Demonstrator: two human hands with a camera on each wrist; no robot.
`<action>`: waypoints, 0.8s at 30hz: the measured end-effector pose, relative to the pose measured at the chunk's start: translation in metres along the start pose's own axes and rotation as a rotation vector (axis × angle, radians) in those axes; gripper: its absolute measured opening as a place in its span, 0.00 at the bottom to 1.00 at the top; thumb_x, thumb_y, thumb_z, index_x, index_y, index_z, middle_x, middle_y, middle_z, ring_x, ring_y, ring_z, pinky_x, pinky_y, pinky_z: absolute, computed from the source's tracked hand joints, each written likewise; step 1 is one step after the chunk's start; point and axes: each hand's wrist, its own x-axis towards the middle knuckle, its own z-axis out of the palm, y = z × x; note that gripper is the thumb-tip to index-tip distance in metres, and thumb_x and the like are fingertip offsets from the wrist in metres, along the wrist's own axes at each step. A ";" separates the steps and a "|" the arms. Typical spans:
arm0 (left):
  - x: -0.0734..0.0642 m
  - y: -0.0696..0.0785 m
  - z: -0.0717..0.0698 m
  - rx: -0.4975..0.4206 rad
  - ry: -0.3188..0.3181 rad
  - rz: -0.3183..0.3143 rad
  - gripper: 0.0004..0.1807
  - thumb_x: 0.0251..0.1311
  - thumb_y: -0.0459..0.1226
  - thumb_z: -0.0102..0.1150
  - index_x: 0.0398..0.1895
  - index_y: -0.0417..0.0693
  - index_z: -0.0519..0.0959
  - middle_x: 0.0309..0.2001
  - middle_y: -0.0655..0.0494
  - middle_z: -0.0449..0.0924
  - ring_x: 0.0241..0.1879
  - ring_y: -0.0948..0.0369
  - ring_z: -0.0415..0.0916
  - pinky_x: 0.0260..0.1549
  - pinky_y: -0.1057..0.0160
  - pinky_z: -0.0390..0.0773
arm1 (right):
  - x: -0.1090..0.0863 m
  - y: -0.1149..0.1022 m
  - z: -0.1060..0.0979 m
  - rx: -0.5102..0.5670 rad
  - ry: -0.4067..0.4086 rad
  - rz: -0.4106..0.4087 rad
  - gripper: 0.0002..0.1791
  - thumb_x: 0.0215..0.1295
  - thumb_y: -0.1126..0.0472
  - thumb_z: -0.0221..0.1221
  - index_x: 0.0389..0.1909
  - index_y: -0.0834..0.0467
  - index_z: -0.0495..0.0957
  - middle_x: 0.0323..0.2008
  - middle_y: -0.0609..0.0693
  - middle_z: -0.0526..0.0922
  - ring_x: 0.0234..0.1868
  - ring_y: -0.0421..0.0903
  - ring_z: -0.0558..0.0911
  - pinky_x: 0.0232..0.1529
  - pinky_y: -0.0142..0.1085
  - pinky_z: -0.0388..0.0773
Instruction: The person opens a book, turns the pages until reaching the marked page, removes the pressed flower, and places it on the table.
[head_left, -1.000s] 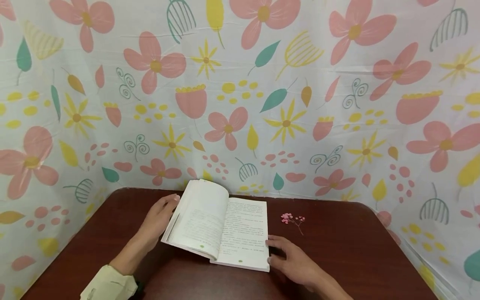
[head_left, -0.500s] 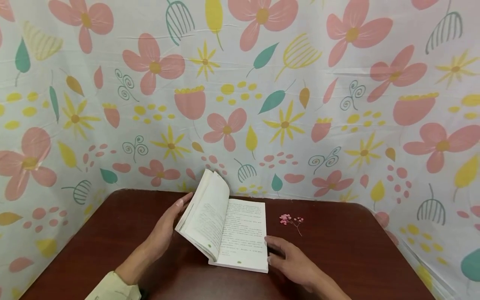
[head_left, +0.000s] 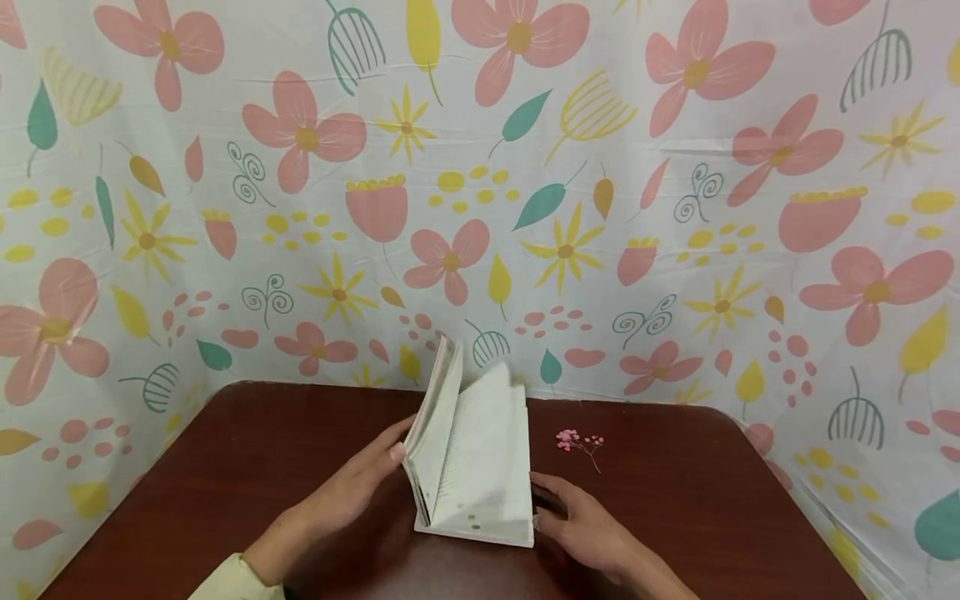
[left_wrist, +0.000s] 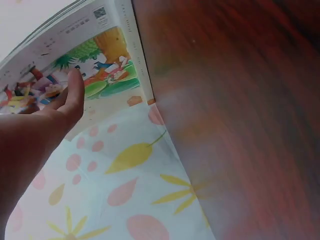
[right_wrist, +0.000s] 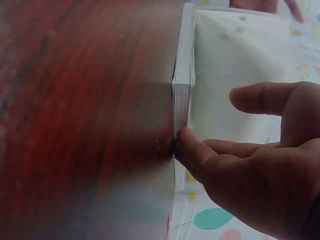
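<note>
An open paperback book [head_left: 487,467] lies on the dark wooden table, its right half flat. Its left half [head_left: 437,425] is tilted up almost upright, and a loose, blurred page fans over the right half. Behind the raised half, my left hand [head_left: 348,492] touches the outer cover with extended fingers. The left wrist view shows that cover [left_wrist: 112,65], with a colourful cartoon picture and a small square code. My right hand [head_left: 588,529] rests at the book's right edge, fingertips touching the page block [right_wrist: 184,75], thumb apart from the fingers in the right wrist view.
A small sprig of pink flowers [head_left: 577,442] lies on the table [head_left: 675,483] to the right of the book. A white cloth [head_left: 480,183] printed with flowers and leaves hangs close behind the table and along both sides.
My left hand has moved right, swinging the book's left half up from a low slant to nearly upright. A page has fallen toward the right half. My right hand has stayed at the edge.
</note>
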 end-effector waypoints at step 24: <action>-0.009 -0.014 0.026 0.607 -0.290 -0.165 0.33 0.69 0.67 0.42 0.74 0.72 0.63 0.78 0.60 0.50 0.78 0.43 0.42 0.66 0.36 0.59 | 0.001 0.001 -0.001 0.034 -0.020 0.032 0.38 0.67 0.72 0.54 0.75 0.72 0.50 0.73 0.71 0.56 0.73 0.66 0.58 0.66 0.46 0.68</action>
